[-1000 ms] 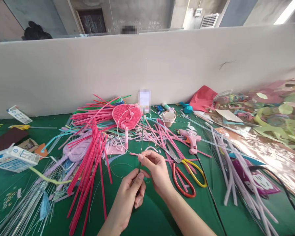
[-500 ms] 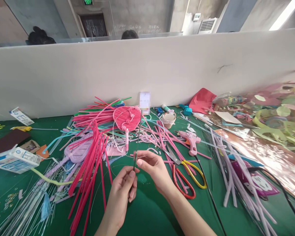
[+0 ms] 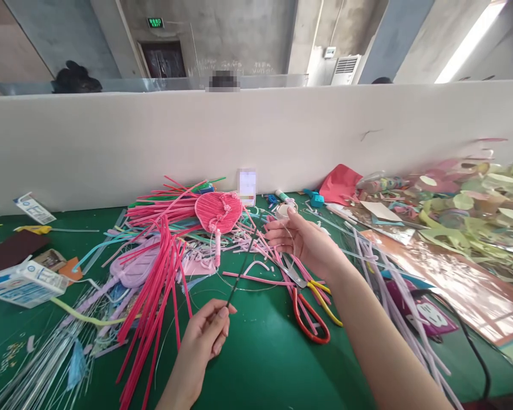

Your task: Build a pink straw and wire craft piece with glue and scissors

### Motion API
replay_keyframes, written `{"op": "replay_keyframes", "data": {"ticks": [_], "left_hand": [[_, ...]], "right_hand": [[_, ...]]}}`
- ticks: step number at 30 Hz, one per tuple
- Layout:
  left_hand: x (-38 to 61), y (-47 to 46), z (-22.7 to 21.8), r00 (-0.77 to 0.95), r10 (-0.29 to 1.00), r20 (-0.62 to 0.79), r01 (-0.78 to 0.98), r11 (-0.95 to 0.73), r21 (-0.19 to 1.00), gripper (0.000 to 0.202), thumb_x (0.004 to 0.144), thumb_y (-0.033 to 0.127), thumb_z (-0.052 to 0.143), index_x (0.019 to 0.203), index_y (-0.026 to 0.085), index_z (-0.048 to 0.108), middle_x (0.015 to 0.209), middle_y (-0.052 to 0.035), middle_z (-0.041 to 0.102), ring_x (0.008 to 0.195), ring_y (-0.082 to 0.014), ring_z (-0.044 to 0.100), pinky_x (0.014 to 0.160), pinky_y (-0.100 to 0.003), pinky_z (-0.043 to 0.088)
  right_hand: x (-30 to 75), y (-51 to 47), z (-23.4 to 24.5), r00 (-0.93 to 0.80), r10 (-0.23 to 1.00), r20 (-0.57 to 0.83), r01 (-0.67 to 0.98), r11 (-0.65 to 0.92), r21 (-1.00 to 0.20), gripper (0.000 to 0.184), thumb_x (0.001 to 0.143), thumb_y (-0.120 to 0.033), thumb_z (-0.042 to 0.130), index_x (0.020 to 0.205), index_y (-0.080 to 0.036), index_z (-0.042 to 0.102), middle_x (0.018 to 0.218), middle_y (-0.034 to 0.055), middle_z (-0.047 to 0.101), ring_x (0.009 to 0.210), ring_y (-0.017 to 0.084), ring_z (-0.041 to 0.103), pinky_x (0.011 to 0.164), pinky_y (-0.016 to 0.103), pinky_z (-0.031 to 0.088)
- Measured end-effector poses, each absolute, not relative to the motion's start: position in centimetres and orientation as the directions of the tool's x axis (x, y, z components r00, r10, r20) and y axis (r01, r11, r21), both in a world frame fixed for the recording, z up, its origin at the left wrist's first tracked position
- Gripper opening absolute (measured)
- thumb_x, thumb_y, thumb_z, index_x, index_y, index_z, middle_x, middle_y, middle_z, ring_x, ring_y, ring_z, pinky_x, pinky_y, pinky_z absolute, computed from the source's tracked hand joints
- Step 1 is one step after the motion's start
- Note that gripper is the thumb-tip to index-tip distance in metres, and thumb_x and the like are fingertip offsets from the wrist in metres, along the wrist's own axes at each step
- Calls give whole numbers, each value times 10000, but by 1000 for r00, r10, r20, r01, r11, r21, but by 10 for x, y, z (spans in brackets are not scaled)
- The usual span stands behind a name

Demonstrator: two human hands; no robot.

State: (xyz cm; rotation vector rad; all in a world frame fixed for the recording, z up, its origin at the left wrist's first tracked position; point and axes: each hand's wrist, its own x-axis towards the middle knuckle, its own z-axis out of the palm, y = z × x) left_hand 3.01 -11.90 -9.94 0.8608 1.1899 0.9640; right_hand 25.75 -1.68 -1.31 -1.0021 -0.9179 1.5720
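My left hand (image 3: 209,333) is closed around the lower end of a thin dark green stick (image 3: 243,263), which slants up and to the right. My right hand (image 3: 303,242) is held out over the middle of the table with its fingers apart, in front of a small paper cup (image 3: 283,209). Nothing shows in its grasp. Below it lie scissors (image 3: 300,280) with one red and one yellow handle. A pink round fuzzy piece (image 3: 218,212) stands behind the stick's upper end. My right hand and forearm cover the spot of the pink glue gun.
Pink pipe cleaners (image 3: 156,296) lie in a bundle left of my hands, beside a lilac fuzzy piece (image 3: 134,265). A drink carton (image 3: 25,285) sits further left. Lilac pipe cleaners (image 3: 404,302) and a purple pouch (image 3: 427,313) lie right. A white partition (image 3: 154,142) closes off the back.
My right hand has left the stick and moved up and to the right, its fingers opening out. My left hand still holds the stick, which leans further to the right.
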Motion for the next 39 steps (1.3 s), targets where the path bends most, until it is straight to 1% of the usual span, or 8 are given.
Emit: {"op": "replay_keyframes", "data": {"ticks": [11, 15, 17, 20, 24, 31, 35, 39], "left_hand": [[23, -121, -95, 84, 946, -313, -145, 323, 935, 329, 811, 490, 690, 901, 175, 657, 660, 29, 514, 500, -87, 434, 438, -211, 327], [31, -120, -95, 62, 952, -301, -265, 306, 914, 292, 820, 458, 701, 912, 184, 654, 678, 33, 522, 503, -73, 429, 447, -201, 326], [36, -118, -96, 35, 952, -306, -324, 300, 897, 298, 807, 454, 720, 912, 183, 654, 685, 38, 521, 493, -56, 411, 440, -187, 303], [41, -115, -96, -1, 953, -302, -376, 279, 883, 321, 786, 458, 743, 907, 173, 657, 679, 44, 521, 470, -30, 384, 426, -169, 273], [46, -111, -98, -29, 957, -290, -392, 256, 884, 301, 779, 441, 752, 835, 166, 642, 660, 50, 527, 448, -19, 368, 404, -155, 262], [51, -100, -93, -126, 950, -284, -369, 221, 903, 339, 741, 410, 783, 934, 154, 673, 850, -22, 645, 655, -103, 583, 497, -194, 467], [55, -88, -89, -143, 939, -314, -406, 234, 883, 363, 673, 396, 837, 872, 139, 677, 799, -11, 656, 624, -91, 585, 469, -172, 458], [57, -82, -91, -146, 904, -401, -495, 284, 821, 411, 559, 352, 908, 840, 142, 695, 752, 0, 681, 660, -97, 635, 556, -172, 525]], "right_hand": [[254, -8, -18, -255, 953, -167, -397, -260, -880, 310, 783, -461, 741, 753, -156, 695, 631, -7, 644, 547, 82, 561, 548, 209, 451], [237, -15, -33, -166, 981, -103, -510, -175, -842, 472, 796, -653, 626, 883, -200, 729, 840, 32, 721, 698, 130, 643, 626, 241, 501], [225, -27, -48, -111, 992, -56, -474, -102, -875, 552, 763, -702, 623, 966, -201, 732, 988, 72, 735, 818, 173, 677, 667, 265, 523], [203, -49, -74, -67, 998, 8, -322, -14, -947, 419, 771, -553, 721, 981, -191, 727, 1019, 88, 738, 857, 194, 693, 738, 302, 543], [177, -67, -95, -69, 997, -25, -376, -49, -925, 341, 801, -498, 714, 882, -167, 701, 839, 65, 738, 716, 179, 701, 687, 323, 572], [172, -65, -106, -12, 1000, -6, -402, -10, -916, 301, 791, -475, 731, 819, -178, 695, 820, 62, 742, 735, 191, 709, 678, 318, 577], [174, -65, -112, -6, 1000, 0, -398, -3, -917, 257, 815, -445, 713, 826, -189, 704, 823, 55, 731, 773, 198, 703, 685, 316, 575], [175, -64, -114, 13, 1000, 5, -385, 9, -923, 230, 813, -423, 717, 824, -194, 716, 847, 48, 711, 777, 190, 692, 689, 311, 581]]}}
